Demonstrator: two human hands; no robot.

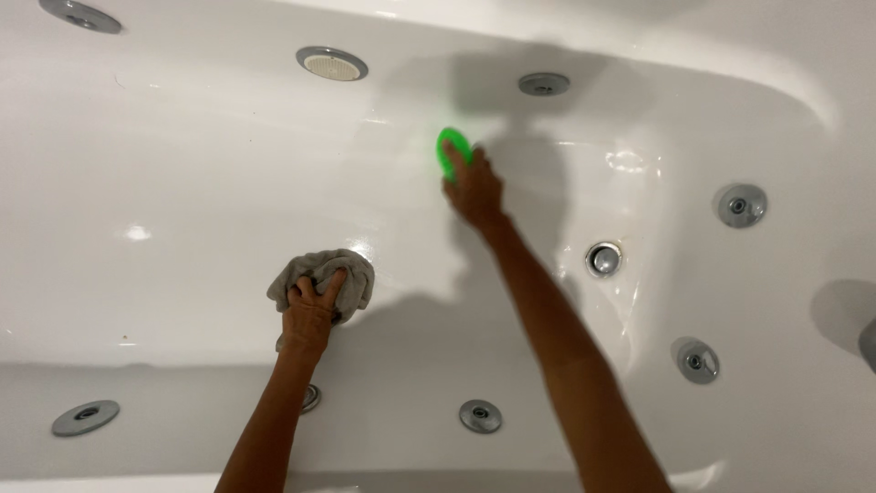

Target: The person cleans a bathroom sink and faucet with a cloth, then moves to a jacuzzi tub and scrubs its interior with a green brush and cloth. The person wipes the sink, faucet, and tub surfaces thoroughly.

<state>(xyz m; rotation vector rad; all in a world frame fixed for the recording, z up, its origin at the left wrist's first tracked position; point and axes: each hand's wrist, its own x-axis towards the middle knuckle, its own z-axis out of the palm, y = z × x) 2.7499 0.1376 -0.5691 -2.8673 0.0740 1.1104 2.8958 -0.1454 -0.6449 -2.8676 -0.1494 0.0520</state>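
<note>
1. Left hand [308, 315]: grip closed on one grey cloth [319, 274], bunched up and pressed against the floor of the white bathtub [182, 183].
2. Right hand [473, 187]: arm stretched toward the far wall, fingers clamped over one green scrubber [451, 149], which touches the tub surface below a far-wall jet.
3. Cloth and scrubber well apart; the cloth lies nearer the camera, to the left.
4. Count, round grey jet fittings [741, 204]: eight visible, one partly hidden behind the left forearm.
5. Count, round grille [331, 63]: one, on the far wall.
6. Count, drain [603, 259]: one, on the tub floor, right of the right forearm.
7. Tub surface glossy, with reflections.
</note>
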